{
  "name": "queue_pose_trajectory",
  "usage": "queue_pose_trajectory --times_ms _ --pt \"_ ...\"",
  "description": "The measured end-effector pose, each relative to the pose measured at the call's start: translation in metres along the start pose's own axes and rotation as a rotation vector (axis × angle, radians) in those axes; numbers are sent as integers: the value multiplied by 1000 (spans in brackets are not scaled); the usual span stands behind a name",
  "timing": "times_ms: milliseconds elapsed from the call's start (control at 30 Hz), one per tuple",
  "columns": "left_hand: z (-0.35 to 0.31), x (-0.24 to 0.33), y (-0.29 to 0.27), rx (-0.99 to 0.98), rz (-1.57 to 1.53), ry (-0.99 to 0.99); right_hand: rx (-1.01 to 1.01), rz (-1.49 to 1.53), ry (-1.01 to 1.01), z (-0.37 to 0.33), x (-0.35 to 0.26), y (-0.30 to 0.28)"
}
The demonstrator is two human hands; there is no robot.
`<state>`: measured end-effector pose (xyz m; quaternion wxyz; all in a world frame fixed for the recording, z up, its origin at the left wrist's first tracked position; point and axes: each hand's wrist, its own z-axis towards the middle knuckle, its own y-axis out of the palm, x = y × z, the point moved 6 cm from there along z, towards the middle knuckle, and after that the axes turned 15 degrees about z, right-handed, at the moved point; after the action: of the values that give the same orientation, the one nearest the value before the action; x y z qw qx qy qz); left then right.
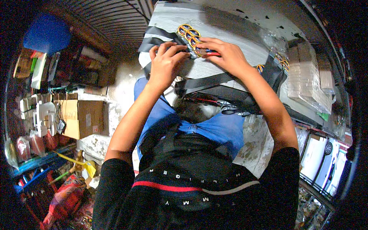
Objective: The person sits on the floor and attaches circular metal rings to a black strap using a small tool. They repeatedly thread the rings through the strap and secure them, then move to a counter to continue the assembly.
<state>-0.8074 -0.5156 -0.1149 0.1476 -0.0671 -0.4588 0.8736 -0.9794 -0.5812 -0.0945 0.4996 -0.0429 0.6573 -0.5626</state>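
On a pale grey table (pixel 245 32), several round badges (pixel 190 34) with yellow rims and dark centres lie overlapping in a short row. My left hand (pixel 164 65) is at their left, fingers bent and closed on a black strap (pixel 155 43) beside the lower badges. From the right, my right hand (pixel 230 56) grips a small tool with red handles (pixel 211 54); its working end is too small to make out. The right fingertips touch or nearly touch the lowest badge. A longer black strap (pixel 207 82) runs across the table's near edge, below both hands.
More yellow-rimmed badges (pixel 283 61) lie on black straps at the right. Wrapped cartons (pixel 306 73) stand beyond them. To the left are a cardboard box (pixel 78 118), a white plastic item (pixel 46 119), a blue container (pixel 48 32) and a blue rack (pixel 38 165).
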Motion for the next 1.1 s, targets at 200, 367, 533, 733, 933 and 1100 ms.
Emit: queue_pose_trajectory --times_ms 200,367,533,733,933,1100 --pt "-22 0 6 -78 0 -21 -97 95 152 -2 -8 -10" --pt "-25 2 4 -50 -52 -49 -241 198 200 27 0 4" --pt "-26 3 3 -38 -85 -68 -490 30 302 52 3 11" --pt "-28 1 6 -46 -115 -65 -640 -123 344 66 -7 7" --pt "-28 0 5 -23 -121 -62 -694 -205 353 75 -15 10" --pt "-29 0 7 -6 -152 -66 -745 -200 360 79 -18 15"
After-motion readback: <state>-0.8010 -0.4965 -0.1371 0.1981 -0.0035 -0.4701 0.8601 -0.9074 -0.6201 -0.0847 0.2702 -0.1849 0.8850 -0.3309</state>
